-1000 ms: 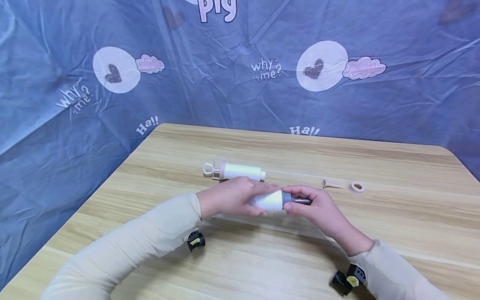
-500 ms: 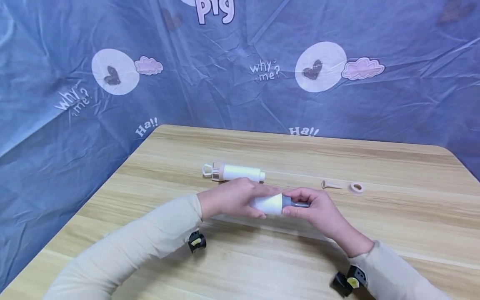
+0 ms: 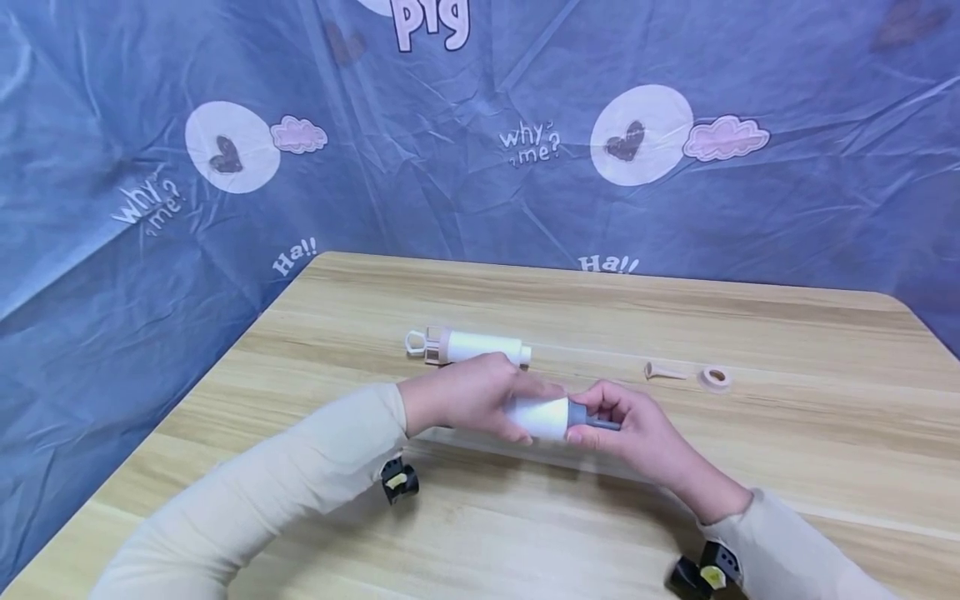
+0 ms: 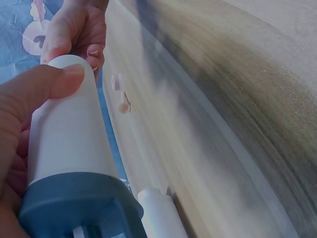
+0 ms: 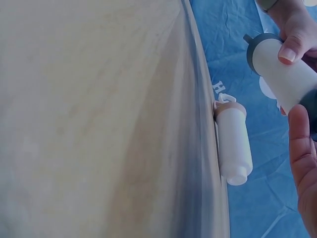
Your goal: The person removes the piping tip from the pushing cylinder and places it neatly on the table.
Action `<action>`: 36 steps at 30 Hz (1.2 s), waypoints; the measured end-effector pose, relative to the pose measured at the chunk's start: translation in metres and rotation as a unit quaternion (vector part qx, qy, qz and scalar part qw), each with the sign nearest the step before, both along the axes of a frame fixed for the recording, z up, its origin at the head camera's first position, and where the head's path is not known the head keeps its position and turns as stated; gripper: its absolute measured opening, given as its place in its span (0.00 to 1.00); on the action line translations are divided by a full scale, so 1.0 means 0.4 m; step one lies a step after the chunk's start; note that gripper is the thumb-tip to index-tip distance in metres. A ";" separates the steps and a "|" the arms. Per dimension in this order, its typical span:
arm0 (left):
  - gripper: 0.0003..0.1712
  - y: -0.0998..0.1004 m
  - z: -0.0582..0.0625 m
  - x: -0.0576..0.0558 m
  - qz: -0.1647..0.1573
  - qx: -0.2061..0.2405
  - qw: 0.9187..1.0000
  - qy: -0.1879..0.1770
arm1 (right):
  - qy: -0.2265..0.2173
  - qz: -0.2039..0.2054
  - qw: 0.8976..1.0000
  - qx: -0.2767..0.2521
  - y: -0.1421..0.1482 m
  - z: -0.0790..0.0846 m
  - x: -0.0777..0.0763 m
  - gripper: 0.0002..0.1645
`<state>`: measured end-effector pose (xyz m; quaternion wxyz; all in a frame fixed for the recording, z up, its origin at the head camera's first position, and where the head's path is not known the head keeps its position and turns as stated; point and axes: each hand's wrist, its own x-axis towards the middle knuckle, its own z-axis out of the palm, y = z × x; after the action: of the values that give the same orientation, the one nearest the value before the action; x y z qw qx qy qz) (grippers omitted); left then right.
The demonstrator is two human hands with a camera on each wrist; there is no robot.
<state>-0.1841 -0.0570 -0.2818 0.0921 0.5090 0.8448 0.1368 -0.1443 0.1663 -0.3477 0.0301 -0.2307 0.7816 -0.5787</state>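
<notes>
A white cylinder (image 3: 547, 418) with dark grey end pieces, resembling a pastry syringe, is held level above the table. My left hand (image 3: 480, 398) grips its white barrel, the thumb (image 4: 69, 82) lying along the near side. At the other end, my right hand (image 3: 637, 429) pinches the grey cap (image 3: 577, 415) between thumb and fingers. A thin grey nozzle (image 3: 603, 423) sticks out of that cap towards my right palm. In the left wrist view the opposite grey end (image 4: 74, 198) faces the camera. The right wrist view cuts off part of the right hand.
Behind the left hand lies a second white cylinder (image 3: 483, 347) with a pink collar and a white loop handle. A small pink cone-shaped piece (image 3: 663, 372) and a pink ring (image 3: 716, 379) lie farther right on the wooden table (image 3: 525, 533). A blue printed cloth (image 3: 450, 192) hangs behind.
Both hands and the cylinder have come slightly nearer to me. My right fingers have shifted a little around the grey cap. The pieces on the table stay put.
</notes>
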 end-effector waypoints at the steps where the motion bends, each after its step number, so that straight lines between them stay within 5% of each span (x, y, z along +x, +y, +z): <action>1: 0.34 0.000 0.001 0.000 0.000 0.000 1.000 -0.003 | 0.006 0.003 1.000 -0.002 0.000 -0.001 0.001 0.14; 11: 0.34 -0.012 -0.009 -0.007 -0.015 0.035 0.996 -0.082 | 0.163 0.076 0.984 -0.010 -0.001 0.003 0.009 0.16; 21: 0.34 -0.022 -0.005 -0.014 -0.020 0.042 0.995 -0.090 | 0.231 0.055 0.971 -0.005 -0.010 -0.003 0.008 0.23; 26: 0.34 -0.029 -0.003 -0.017 -0.018 0.056 0.995 -0.085 | 0.219 0.023 0.976 0.001 -0.012 0.002 0.009 0.28; 32: 0.34 -0.037 0.000 -0.013 -0.017 0.043 0.997 -0.068 | 0.143 0.035 0.989 -0.023 0.000 0.004 0.004 0.34; 36: 0.34 -0.036 0.002 -0.013 -0.016 0.039 0.997 -0.060 | 0.099 0.038 0.994 -0.029 0.007 0.007 0.004 0.29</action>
<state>-0.1893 -0.0714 -0.2808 0.1252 0.5166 0.8234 0.1987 -0.1428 0.1690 -0.3451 -0.0326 -0.3172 0.7545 -0.5736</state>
